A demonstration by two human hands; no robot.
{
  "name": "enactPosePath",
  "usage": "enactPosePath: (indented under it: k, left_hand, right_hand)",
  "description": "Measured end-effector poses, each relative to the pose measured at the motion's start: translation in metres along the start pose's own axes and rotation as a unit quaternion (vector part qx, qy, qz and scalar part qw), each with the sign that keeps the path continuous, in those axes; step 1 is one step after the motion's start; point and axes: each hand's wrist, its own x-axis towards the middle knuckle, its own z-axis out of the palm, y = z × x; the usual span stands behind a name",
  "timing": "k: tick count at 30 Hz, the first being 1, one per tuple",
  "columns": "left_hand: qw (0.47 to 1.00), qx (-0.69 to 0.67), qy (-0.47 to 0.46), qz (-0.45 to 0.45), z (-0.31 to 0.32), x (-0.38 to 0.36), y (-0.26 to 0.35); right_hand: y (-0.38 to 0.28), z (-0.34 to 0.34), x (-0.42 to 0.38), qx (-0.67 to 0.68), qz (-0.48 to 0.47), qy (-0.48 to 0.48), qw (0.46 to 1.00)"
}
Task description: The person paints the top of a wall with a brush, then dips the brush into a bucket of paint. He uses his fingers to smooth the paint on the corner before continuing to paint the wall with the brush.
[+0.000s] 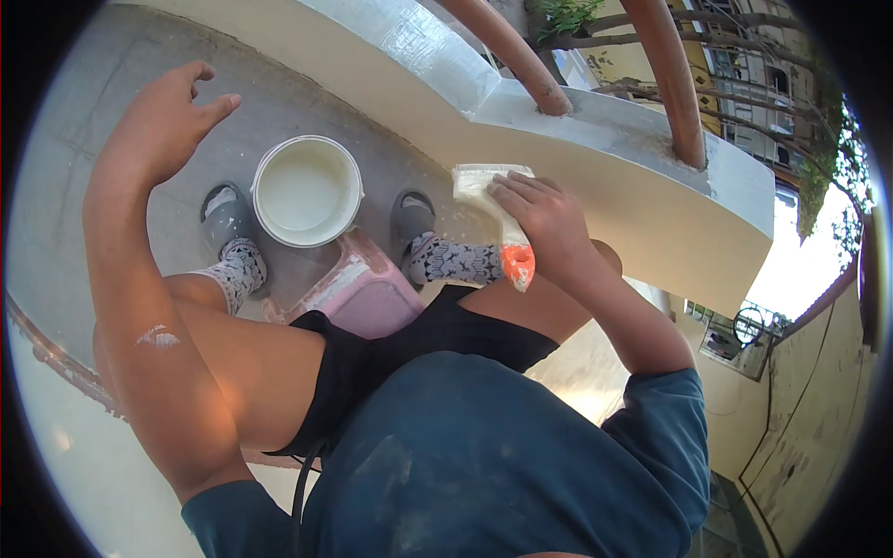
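My right hand (549,219) is closed around a wide paintbrush (502,220), its fingers over the upper part. The brush has pale, paint-coated bristles and an orange handle end, and its bristle end is close to the low cream wall (595,167). Out to the left, my left hand (172,121) hangs in the air above the floor, thumb and index finger apart, holding nothing. Between my feet stands a white bucket (355,192) with whitish paint inside.
A paint-marked pink plastic stool (367,298) is between my legs, behind the bucket. Grey slippers (226,219) are on my feet on the grey floor (102,88). Reddish-brown rails (674,88) rise from the wall's ledge, with branches and buildings beyond.
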Motion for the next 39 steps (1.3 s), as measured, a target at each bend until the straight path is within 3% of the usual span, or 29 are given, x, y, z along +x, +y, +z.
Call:
enactPosePath:
  k: [3,6,10,12,16,18,25,30,39]
  left_hand:
    - [1.0,0.008,0.006,0.007,0.0,0.002,-0.001]
    - [1.0,0.002,0.016,0.014,0.004,0.005,-0.006]
    - [1.0,0.006,0.005,0.01,0.002,0.003,-0.002]
    - [1.0,0.002,-0.004,0.01,0.003,0.003,0.0]
    - [1.0,-0.004,-0.001,0.026,0.008,0.011,-0.003]
    - [1.0,-0.005,0.002,0.029,0.005,0.011,0.003]
    - [0.999,0.005,0.0,0.032,0.002,0.004,0.013]
    - [1.0,-0.01,-0.005,0.024,0.005,0.002,0.007]
    - [1.0,-0.004,-0.009,0.004,0.006,0.0,0.015]
  right_hand:
    - [-0.015,0.032,0.002,0.076,-0.011,0.011,0.997]
    - [-0.032,0.068,0.0,0.224,0.091,-0.046,0.969]
    - [-0.034,0.068,-0.006,0.251,0.093,-0.003,0.963]
    - [-0.025,0.043,0.0,0.079,0.049,0.085,0.992]
    - [0.019,0.046,0.021,-0.058,0.028,0.079,0.995]
    - [0.034,0.056,0.036,-0.118,0.033,0.012,0.992]
    - [0.048,0.09,0.057,-0.18,0.084,-0.072,0.978]
    - [0.019,0.082,0.036,-0.159,0.101,-0.131,0.973]
    - [0.041,0.083,0.064,-0.174,0.092,-0.036,0.98]
